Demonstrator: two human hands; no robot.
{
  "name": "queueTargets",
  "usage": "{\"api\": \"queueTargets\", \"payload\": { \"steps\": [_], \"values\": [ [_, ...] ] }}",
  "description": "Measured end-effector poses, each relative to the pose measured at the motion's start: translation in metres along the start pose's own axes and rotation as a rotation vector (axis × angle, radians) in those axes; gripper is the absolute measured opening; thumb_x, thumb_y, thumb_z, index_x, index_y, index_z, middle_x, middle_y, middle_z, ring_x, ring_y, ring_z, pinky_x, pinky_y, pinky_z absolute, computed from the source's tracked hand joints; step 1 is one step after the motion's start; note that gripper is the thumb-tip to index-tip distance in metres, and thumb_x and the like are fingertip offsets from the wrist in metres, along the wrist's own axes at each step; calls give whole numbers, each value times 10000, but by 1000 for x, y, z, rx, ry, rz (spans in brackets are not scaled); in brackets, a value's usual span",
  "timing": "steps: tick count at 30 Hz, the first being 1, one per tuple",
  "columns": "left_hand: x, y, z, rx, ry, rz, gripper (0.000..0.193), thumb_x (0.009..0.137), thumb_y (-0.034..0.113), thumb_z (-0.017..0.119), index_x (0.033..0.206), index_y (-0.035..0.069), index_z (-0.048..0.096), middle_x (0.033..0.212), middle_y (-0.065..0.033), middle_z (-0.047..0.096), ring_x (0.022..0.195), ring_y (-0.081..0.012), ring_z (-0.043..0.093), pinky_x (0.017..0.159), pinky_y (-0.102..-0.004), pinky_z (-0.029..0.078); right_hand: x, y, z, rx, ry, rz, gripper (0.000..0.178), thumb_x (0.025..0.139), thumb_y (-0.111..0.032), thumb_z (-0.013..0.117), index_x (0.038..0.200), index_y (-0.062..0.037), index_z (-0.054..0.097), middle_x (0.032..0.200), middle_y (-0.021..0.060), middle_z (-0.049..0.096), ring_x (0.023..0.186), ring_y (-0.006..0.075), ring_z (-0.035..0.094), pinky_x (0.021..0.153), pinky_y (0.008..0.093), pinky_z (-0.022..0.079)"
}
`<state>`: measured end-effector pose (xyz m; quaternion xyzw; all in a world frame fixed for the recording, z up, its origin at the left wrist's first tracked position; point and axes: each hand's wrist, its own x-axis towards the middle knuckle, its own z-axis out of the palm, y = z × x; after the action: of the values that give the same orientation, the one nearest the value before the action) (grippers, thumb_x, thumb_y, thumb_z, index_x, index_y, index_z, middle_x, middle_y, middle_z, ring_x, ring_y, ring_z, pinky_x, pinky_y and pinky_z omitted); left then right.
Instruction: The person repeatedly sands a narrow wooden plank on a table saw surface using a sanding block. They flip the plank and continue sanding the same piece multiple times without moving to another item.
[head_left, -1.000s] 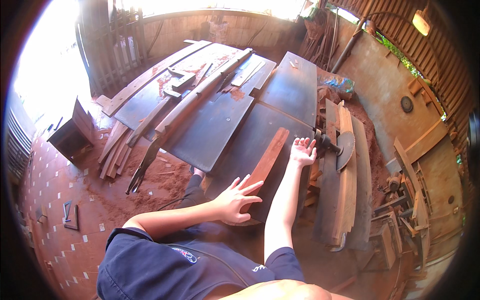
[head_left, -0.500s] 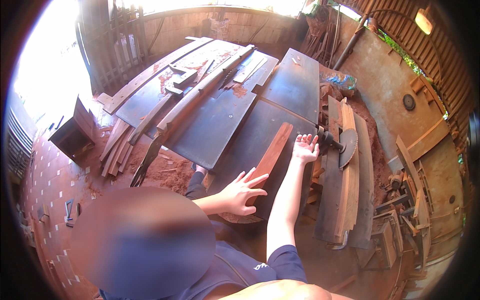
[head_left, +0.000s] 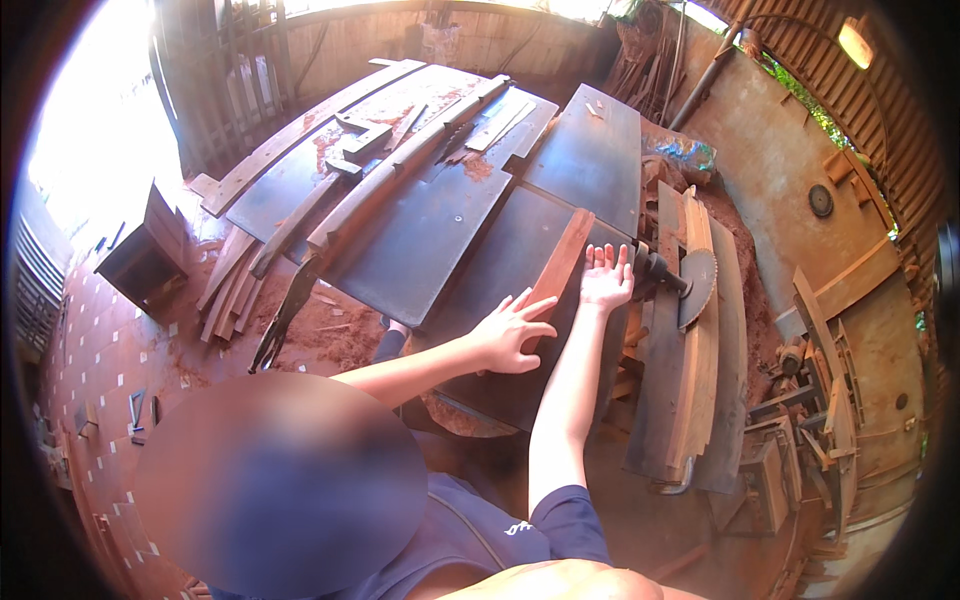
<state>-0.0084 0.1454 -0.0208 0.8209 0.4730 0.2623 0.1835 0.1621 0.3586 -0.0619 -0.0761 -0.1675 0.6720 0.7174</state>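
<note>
A reddish wooden board point(head_left: 566, 250) lies lengthwise on the dark machine table point(head_left: 470, 275). My left hand point(head_left: 512, 335) rests over its near end, fingers spread, hiding that part. Close beside the board's right edge is my right hand point(head_left: 606, 280), palm turned up and fingers stretched out. I cannot tell if it touches the board. A toothed circular saw blade point(head_left: 698, 290) on a dark shaft stands to the right of my right hand, apart from it. A blurred patch covers the base of my left forearm.
Across the left tabletop runs a long wooden rail point(head_left: 400, 165), with a zigzag wooden piece point(head_left: 360, 140) past it. Dark boards point(head_left: 715, 400) lie beside the blade. Wood scraps point(head_left: 780, 460) are heaped at right. A small wooden box point(head_left: 145, 255) stands on the tiled floor at left.
The wooden board has slid farther away along the table. My left hand has moved forward and slightly right with it; my right hand has shifted slightly forward.
</note>
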Motion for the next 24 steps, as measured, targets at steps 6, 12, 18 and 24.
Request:
{"api": "queueTargets", "payload": {
  "steps": [6,12,18,24],
  "values": [
    [24,-16,2,4,22,-18,531,711,284,678,1230,178,651,1624,-140,260,1476,-513,167,1195,-602,200,-4,8,12,-14,-5,34,472,889,-337,524,1284,-81,560,1068,147,627,944,313,617,1022,565,446],
    [36,-18,8,-4,25,-3,529,707,289,684,1224,183,650,1625,-132,265,1476,-519,164,1181,-613,221,0,0,1,-4,-32,48,456,897,-321,512,1273,-74,579,1093,168,635,990,344,612,1032,589,421],
    [50,-25,6,7,25,-18,522,727,300,676,1237,192,646,1626,-127,266,1482,-499,168,1181,-613,222,-1,3,3,-8,11,46,473,878,-330,531,1277,-78,575,1091,162,629,994,338,603,1021,597,424],
    [64,-30,7,14,24,-29,525,729,306,680,1241,198,646,1626,-124,268,1481,-492,181,1181,-610,213,1,0,2,-8,42,44,477,874,-327,536,1278,-77,574,1097,162,621,992,336,601,1023,593,423]
  ]
}}
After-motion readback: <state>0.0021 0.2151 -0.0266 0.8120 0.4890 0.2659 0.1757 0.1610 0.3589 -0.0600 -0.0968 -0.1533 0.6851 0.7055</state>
